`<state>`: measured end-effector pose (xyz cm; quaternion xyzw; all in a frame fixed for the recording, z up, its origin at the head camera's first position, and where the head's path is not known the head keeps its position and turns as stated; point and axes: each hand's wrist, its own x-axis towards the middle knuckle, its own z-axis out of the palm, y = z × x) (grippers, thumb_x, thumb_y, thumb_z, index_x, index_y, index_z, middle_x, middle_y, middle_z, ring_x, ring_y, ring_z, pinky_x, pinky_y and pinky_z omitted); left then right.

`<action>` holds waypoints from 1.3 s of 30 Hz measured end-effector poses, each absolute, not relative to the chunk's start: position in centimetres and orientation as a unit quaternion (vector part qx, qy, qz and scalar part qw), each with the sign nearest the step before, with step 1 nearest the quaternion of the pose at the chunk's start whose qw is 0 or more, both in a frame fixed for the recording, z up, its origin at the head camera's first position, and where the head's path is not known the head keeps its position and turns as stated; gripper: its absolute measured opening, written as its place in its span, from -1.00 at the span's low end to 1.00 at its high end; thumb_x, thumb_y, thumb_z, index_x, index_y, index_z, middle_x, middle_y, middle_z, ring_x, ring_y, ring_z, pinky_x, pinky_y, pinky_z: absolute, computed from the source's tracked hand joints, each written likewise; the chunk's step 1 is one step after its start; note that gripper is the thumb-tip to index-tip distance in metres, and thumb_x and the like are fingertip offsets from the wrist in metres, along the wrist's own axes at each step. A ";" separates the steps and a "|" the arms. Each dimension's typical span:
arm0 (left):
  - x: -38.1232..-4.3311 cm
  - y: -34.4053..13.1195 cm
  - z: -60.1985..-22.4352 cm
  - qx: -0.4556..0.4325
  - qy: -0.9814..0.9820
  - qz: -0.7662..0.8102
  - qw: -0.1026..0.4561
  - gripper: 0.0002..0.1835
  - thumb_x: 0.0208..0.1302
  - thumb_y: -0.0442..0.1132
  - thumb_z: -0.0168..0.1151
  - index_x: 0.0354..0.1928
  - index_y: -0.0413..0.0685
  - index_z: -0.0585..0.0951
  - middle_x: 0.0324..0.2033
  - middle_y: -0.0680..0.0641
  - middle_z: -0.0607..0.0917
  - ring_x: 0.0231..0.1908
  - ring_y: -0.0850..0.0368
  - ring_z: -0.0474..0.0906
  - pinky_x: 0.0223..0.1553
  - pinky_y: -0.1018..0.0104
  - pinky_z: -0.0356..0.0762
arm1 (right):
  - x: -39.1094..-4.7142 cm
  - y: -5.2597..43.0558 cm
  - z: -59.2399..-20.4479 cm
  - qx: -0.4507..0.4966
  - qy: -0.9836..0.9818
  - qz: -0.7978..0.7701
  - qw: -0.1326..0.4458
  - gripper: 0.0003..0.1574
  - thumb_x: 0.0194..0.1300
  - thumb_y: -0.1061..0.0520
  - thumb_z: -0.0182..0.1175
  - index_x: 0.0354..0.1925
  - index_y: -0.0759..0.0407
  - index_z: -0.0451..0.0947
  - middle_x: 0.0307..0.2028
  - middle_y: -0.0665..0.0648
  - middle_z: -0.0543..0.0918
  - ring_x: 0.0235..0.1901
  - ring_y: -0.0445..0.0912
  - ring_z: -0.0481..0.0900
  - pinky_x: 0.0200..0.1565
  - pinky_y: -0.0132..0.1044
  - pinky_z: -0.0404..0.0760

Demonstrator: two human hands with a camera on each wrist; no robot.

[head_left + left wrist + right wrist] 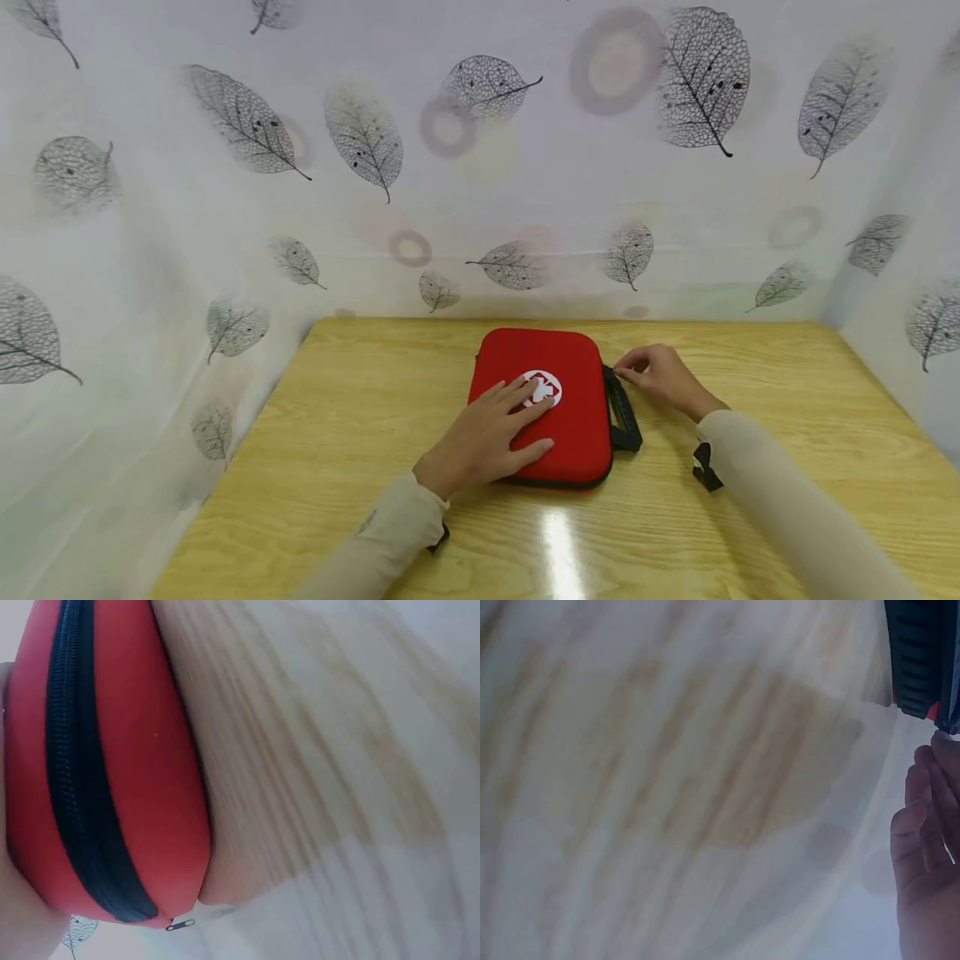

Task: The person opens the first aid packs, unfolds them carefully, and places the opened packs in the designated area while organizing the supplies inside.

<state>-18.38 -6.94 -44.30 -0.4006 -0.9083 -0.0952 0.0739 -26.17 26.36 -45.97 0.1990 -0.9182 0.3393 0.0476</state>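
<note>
The step in hand is judged to be the steadying of a red, rounded-rectangular, fabric-covered case while a small part at its edge is gripped. The case lies flat on the yellow wood-grain table, near the far edge and between the left and right edges. The lid is covered by the left hand, laid flat with fingers spread; nothing is grasped by it. A narrow pinch is formed by the right hand at the far end of the black ribbed handle; whether a zipper tab or the handle's base is held cannot be told. For any pull along the seam, firm lid pressure and a secure pinch would be required. The shells are smooth and domed, banded by a black toothed zip; a small dark pull hangs at one corner. A round white emblem is partly covered by fingers.
</note>
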 end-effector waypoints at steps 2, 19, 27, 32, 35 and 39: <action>-18.4 -6.9 -44.6 -0.395 -0.911 -0.092 0.077 -0.31 0.47 0.32 -0.07 0.50 0.20 0.36 0.51 -0.06 0.28 0.51 -0.01 0.14 0.51 0.12 0.01 | -26.1 26.4 -46.1 0.210 -0.917 0.336 0.052 -0.92 0.29 0.34 0.34 -0.28 0.26 0.77 -0.36 0.08 0.76 -0.39 -0.11 0.61 -0.32 -0.27 0.60; -18.2 -5.8 -44.6 -0.375 -0.920 -0.076 0.090 -0.33 0.44 0.28 -0.02 0.49 0.23 0.39 0.49 -0.03 0.32 0.49 0.04 0.18 0.50 0.11 0.08 | -22.9 26.9 -46.0 0.278 -0.910 0.288 0.105 -0.84 0.16 0.42 0.40 -0.37 0.18 0.73 -0.41 0.03 0.73 -0.42 -0.19 0.60 -0.35 -0.27 0.62; -18.2 -5.5 -44.6 -0.375 -0.919 -0.083 0.091 -0.34 0.43 0.27 0.00 0.48 0.21 0.41 0.47 -0.04 0.34 0.48 0.02 0.20 0.49 0.11 0.09 | -20.5 26.9 -45.4 0.290 -0.913 0.270 0.099 -0.79 0.12 0.41 0.43 -0.39 0.12 0.72 -0.43 -0.09 0.69 -0.45 -0.27 0.55 -0.40 -0.31 0.58; -18.5 -5.3 -44.5 -0.366 -0.923 -0.082 0.087 -0.34 0.45 0.27 -0.02 0.47 0.18 0.42 0.47 -0.05 0.34 0.48 0.01 0.20 0.49 0.08 0.09 | -19.3 26.7 -45.1 0.297 -0.909 0.276 0.096 -0.76 0.09 0.43 0.43 -0.40 0.11 0.72 -0.44 -0.13 0.68 -0.45 -0.30 0.53 -0.41 -0.31 0.58; -18.9 -5.1 -44.5 -0.359 -0.926 -0.082 0.080 -0.34 0.45 0.27 -0.02 0.47 0.18 0.42 0.48 -0.05 0.33 0.49 0.01 0.18 0.50 0.08 0.07 | -18.6 26.6 -45.0 0.300 -0.906 0.283 0.096 -0.73 0.08 0.45 0.42 -0.41 0.09 0.71 -0.43 -0.14 0.68 -0.45 -0.32 0.53 -0.42 -0.32 0.58; -19.2 -4.8 -44.6 -0.354 -0.929 -0.084 0.073 -0.34 0.45 0.27 -0.01 0.48 0.20 0.40 0.49 -0.04 0.31 0.50 0.03 0.15 0.51 0.08 0.05 | -17.6 26.7 -45.1 0.311 -0.896 0.299 0.102 -0.71 0.07 0.45 0.43 -0.44 0.07 0.68 -0.44 -0.16 0.67 -0.46 -0.35 0.53 -0.44 -0.32 0.60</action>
